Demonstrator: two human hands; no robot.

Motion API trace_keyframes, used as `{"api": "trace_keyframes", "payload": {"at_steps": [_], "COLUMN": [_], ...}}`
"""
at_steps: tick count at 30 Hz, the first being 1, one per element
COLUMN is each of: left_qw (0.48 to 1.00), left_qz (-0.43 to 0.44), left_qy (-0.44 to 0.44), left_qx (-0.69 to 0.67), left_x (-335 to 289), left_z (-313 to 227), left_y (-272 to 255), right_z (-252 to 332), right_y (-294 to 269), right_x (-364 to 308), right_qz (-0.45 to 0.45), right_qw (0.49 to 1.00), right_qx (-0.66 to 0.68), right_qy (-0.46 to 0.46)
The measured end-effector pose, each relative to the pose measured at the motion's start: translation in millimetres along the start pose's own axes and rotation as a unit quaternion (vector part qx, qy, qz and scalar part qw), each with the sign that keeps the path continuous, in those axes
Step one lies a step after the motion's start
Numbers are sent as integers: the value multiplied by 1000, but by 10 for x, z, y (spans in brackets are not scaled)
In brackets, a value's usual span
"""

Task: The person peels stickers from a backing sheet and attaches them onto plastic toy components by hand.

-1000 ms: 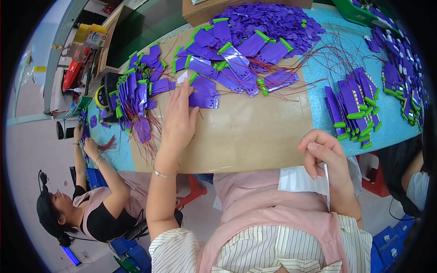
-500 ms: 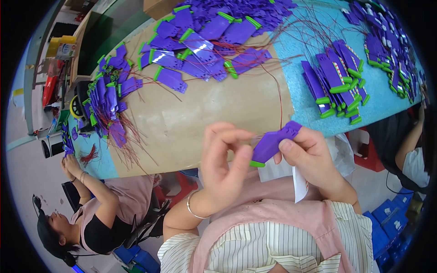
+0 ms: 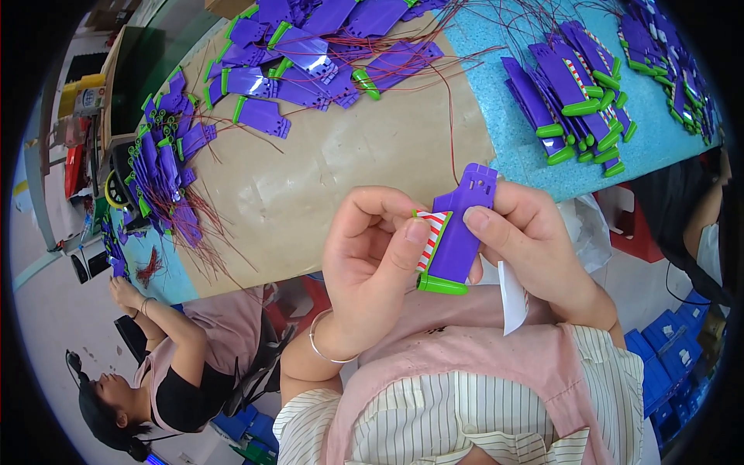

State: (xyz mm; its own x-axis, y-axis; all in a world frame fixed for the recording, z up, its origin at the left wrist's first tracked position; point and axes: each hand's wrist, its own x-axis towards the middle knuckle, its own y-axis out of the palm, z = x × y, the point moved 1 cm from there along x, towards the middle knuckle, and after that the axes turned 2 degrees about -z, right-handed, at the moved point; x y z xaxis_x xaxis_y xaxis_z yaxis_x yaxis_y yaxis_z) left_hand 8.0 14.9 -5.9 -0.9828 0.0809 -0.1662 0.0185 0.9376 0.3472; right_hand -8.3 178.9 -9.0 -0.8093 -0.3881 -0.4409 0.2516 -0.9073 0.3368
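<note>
My right hand (image 3: 535,244) pinches a flat purple plastic wing piece (image 3: 463,240) between thumb and fingers. A rounded green tip (image 3: 442,285) caps its lower end, and small slots show at its upper end. My left hand (image 3: 368,260) is closed on a red-and-white striped sticker (image 3: 434,232) with green edging. The sticker lies along the wing's left edge; how much of it is stuck down I cannot tell. Beneath my right hand hangs a curled strip of white paper (image 3: 511,302), its upper end hidden. A thin red wire (image 3: 452,132) runs up from behind the wing.
Purple wings (image 3: 306,54) with green tips and red wires lie across the far side of the brown mat (image 3: 302,178). Another heap (image 3: 163,159) lies left. Striped wings (image 3: 570,85) stack on the blue surface at right. A co-worker (image 3: 174,349) sits at left.
The wing has turned more upright and face-on. The striped sticker now shows plainly in my left fingers, against the wing's edge. The whole view has shifted a little.
</note>
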Motion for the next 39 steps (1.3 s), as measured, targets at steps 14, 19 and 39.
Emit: {"api": "trace_keyframes", "payload": {"at_steps": [14,19,39], "left_qw": [1000,998,986], "left_qz": [-15,-10,-11], "left_qy": [19,37,105], "left_qx": [20,46,125], "left_x": [-2,2,-97], "left_z": [17,35,113], "left_y": [-10,-13,71], "right_z": [-39,-32,25], "right_y": [25,17,-16], "right_x": [28,23,-106], "right_qz": [10,10,4], "right_qw": [999,999,985], "right_qx": [39,43,-9], "right_qy": [-2,-6,-171]}}
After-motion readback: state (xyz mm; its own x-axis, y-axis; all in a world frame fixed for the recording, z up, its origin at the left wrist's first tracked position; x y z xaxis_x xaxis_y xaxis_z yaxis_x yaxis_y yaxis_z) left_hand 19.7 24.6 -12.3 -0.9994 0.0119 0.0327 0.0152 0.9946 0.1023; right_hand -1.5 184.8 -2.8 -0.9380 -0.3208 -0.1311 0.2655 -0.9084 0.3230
